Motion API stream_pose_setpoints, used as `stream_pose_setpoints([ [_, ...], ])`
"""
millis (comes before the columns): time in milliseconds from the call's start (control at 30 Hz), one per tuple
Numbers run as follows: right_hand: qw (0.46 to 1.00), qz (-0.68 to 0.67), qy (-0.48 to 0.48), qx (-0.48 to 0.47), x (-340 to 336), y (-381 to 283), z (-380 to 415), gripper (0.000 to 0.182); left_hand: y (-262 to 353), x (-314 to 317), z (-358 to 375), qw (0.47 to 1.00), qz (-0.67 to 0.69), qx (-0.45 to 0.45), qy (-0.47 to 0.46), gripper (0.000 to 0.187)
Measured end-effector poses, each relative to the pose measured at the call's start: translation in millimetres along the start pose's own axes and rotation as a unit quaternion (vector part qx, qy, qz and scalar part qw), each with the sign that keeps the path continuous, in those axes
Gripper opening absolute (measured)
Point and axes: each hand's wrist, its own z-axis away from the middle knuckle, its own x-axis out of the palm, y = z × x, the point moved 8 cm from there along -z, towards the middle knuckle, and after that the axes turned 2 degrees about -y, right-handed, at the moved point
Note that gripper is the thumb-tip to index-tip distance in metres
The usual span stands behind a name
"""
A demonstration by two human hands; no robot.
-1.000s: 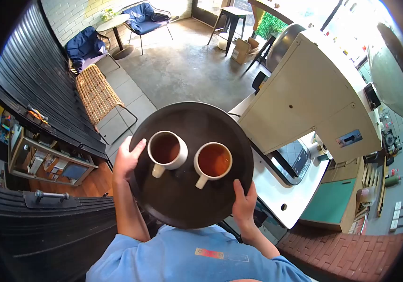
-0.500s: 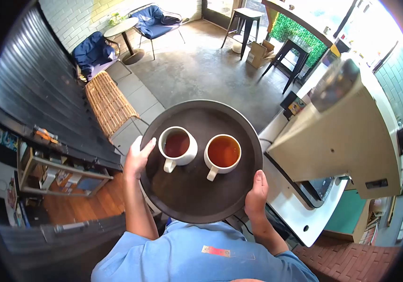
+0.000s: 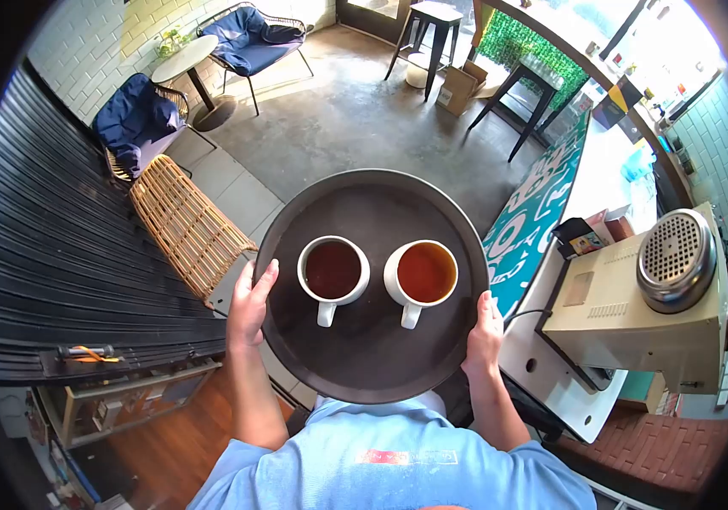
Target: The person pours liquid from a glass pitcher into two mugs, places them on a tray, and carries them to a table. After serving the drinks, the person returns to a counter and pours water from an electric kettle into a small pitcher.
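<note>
A round dark brown tray (image 3: 372, 365) is held level in front of my chest. My left hand (image 3: 250, 308) grips its left rim, thumb on top and the other fingers partly hidden beneath. On the right rim, my right hand (image 3: 484, 333) holds on in the same way. Two white mugs stand upright on the tray, handles toward me. The left mug (image 3: 357, 289) contains a dark reddish-brown drink. In the right mug (image 3: 391, 280) the liquid is a lighter amber-red, like tea.
Beige machine (image 3: 636, 327) with a round perforated metal part stands on the white counter (image 3: 542, 374) at right. A woven rattan bench (image 3: 181, 221) lies along the left. Chairs with blue cushions (image 3: 253, 51), a small round table (image 3: 186, 58), black stools (image 3: 521, 98) and a cardboard box (image 3: 459, 87) are farther off.
My view has shifted forward and turned, so the machine now sits farther right and lower, and a teal patterned counter front shows. Both hands still hold the tray with the mugs.
</note>
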Motion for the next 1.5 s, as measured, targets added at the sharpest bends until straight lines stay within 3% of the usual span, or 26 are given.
stream_pose_setpoints([
  [33, 0.997, -0.046, -0.064, 0.007, 17.4, 3.1, -10.7, 0.038, 8.0, 3.7, -5.8, 0.999, 0.011, -0.01, -0.032, 0.04],
  [100, 1.0, -0.003, -0.009, 0.024, 22.6, -2.7, -15.9, 0.036, 14.5, 7.1, -15.9, 0.998, 0.022, -0.02, -0.055, 0.041],
  [233, 0.999, -0.021, -0.047, 0.001, 38.9, 3.7, -50.7, 0.032, -1.5, -1.1, -45.0, 0.995, 0.083, -0.052, -0.025, 0.04],
  [300, 1.0, -0.017, -0.021, 0.015, 42.9, 7.3, -66.0, 0.032, -20.7, 9.1, -62.0, 0.953, 0.247, -0.148, -0.092, 0.037],
  [333, 0.999, -0.027, -0.025, 0.015, 51.9, 0.1, -70.9, 0.031, -0.1, 29.7, -56.1, 0.931, 0.284, -0.173, -0.152, 0.034],
  [433, 0.999, 0.034, -0.006, 0.012, 59.6, -3.7, -97.4, 0.032, 4.0, 48.0, -77.4, 0.899, 0.33, -0.205, -0.204, 0.032],
  [500, 0.999, 0.044, -0.014, 0.004, 67.7, -4.7, -121.3, 0.032, 4.8, 53.7, -98.5, 0.914, 0.305, -0.201, -0.177, 0.034],
  [567, 0.998, 0.054, -0.023, -0.009, 81.3, -9.8, -151.3, 0.033, 10.3, 55.3, -123.6, 0.963, 0.174, -0.171, -0.116, 0.036],
  [633, 0.993, 0.099, -0.011, -0.055, 95.3, -24.1, -183.7, 0.034, 6.2, 55.9, -156.1, 0.98, 0.131, -0.13, -0.079, 0.035],
  [700, 0.995, 0.087, -0.011, -0.041, 111.7, -32.0, -221.0, 0.033, 13.1, 80.3, -176.0, 0.953, 0.201, -0.198, -0.112, 0.033],
  [800, 0.981, 0.145, -0.101, -0.086, 146.4, -50.0, -275.8, 0.03, 26.1, 97.1, -213.1, 0.947, 0.234, -0.205, -0.083, 0.035],
  [933, 0.97, 0.16, -0.128, -0.133, 202.1, -77.7, -342.0, 0.035, 45.6, 114.6, -260.2, 0.921, 0.319, -0.209, -0.081, 0.037],
  [1000, 0.917, 0.373, -0.067, -0.125, 234.2, -103.9, -357.9, 0.041, 48.0, 112.3, -283.6, 0.912, 0.347, -0.21, -0.061, 0.037],
  [1100, 0.77, 0.443, 0.006, -0.459, 297.6, -137.1, -364.2, 0.037, 49.3, 101.1, -326.8, 0.918, 0.343, -0.197, -0.033, 0.039],
  [1133, 0.79, 0.391, -0.032, -0.472, 320.2, -135.8, -369.1, 0.032, 56.6, 104.1, -341.9, 0.904, 0.38, -0.186, -0.061, 0.039],
  [1267, 0.892, 0.264, -0.195, -0.311, 412.6, -103.5, -404.2, 0.02, 64.2, 79.1, -405.7, 0.896, 0.404, -0.174, -0.061, 0.04],
  [1333, 0.887, 0.282, -0.239, -0.276, 460.4, -87.0, -422.6, 0.023, 65.8, 63.5, -447.0, 0.898, 0.402, -0.172, -0.044, 0.04],
  [1400, 0.892, 0.279, -0.302, -0.189, 508.2, -64.1, -444.1, 0.028, 68.2, 39.4, -490.1, 0.904, 0.414, -0.105, 0.01, 0.039],
  [1500, 0.89, 0.262, -0.358, -0.102, 569.4, -28.1, -477.5, 0.031, 70.0, 16.2, -536.2, 0.902, 0.412, -0.131, 0.008, 0.038],
])
